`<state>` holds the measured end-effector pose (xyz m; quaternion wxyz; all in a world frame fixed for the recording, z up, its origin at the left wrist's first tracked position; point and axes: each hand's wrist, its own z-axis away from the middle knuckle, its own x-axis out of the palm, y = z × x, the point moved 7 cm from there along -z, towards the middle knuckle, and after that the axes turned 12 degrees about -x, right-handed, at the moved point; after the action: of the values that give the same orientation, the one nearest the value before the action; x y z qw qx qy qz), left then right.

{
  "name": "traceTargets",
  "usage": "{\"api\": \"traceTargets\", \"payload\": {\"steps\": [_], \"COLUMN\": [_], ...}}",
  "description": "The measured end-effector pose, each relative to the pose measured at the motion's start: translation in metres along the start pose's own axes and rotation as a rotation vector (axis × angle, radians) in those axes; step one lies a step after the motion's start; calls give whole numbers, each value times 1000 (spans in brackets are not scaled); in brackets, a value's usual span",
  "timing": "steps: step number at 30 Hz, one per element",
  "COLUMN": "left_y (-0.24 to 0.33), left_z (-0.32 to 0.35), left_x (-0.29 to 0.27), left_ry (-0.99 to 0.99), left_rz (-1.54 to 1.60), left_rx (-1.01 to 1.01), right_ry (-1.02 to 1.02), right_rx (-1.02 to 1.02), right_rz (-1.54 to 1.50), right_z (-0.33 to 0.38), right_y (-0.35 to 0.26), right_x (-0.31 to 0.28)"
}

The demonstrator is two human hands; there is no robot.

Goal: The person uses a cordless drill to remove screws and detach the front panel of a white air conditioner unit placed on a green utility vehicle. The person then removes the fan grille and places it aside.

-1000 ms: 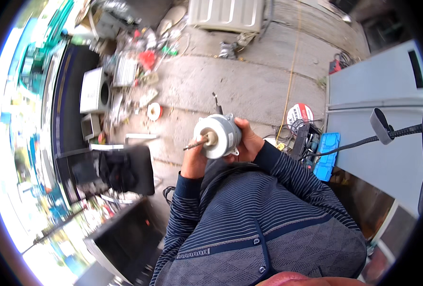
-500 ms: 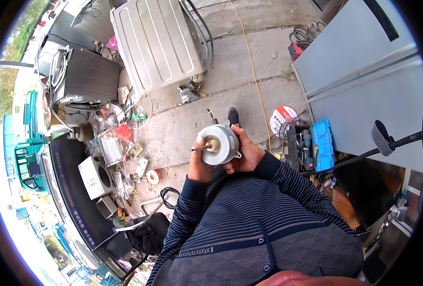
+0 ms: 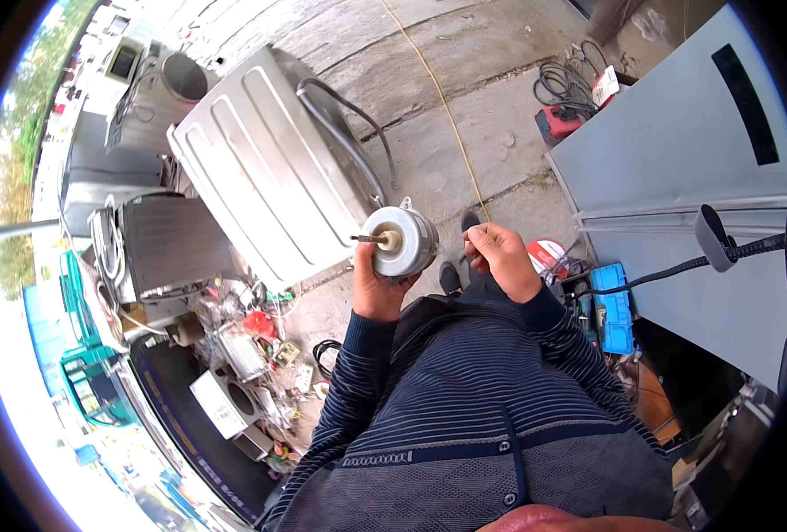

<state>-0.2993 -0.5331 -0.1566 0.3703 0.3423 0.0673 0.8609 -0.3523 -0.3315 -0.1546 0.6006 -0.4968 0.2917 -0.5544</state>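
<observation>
My left hand [image 3: 377, 285] is wrapped round a round silver electric motor [image 3: 401, 257], its fingers under and along the near left side. A brownish shaft [image 3: 371, 238] sticks out from the motor's pale hub to the left, and a mounting lug shows at its top rim. Off to the right of the motor, not touching it, is my right hand [image 3: 504, 260]. Its thumb and forefinger are pinched together and the other fingers are curled in; whether something small sits between them is hidden.
A large silver appliance [image 3: 265, 168] with grey hoses stands ahead left. Left lies a heap of scrap and plastic [image 3: 265, 346]. To the right are a blue toolbox lid [image 3: 613, 309], a red-and-white disc [image 3: 549, 255] and a grey cabinet [image 3: 668, 151]. A yellow cord [image 3: 442, 80] crosses the concrete.
My right hand has let go of the motor and moved right, its fingers now pinched. The motor stays in my left hand, raised slightly. The view has shifted and turned.
</observation>
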Motion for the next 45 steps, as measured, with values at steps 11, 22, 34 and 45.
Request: {"api": "traceTargets", "payload": {"steps": [11, 22, 34, 45], "left_y": [174, 375, 663, 909], "left_z": [-191, -349, -525, -640], "left_x": [139, 216, 269, 232], "left_ry": [-38, 132, 174, 404], "left_rz": [14, 130, -18, -141], "left_rx": [-86, 3, 305, 333], "right_ry": [-239, -403, -424, -548], "right_rx": [-224, -161, -90, -96], "right_rz": [97, 149, 392, 283], "right_z": [-276, -577, -878, -1134], "right_y": [-133, -225, -338, -363], "right_x": [-13, 14, 71, 196]}}
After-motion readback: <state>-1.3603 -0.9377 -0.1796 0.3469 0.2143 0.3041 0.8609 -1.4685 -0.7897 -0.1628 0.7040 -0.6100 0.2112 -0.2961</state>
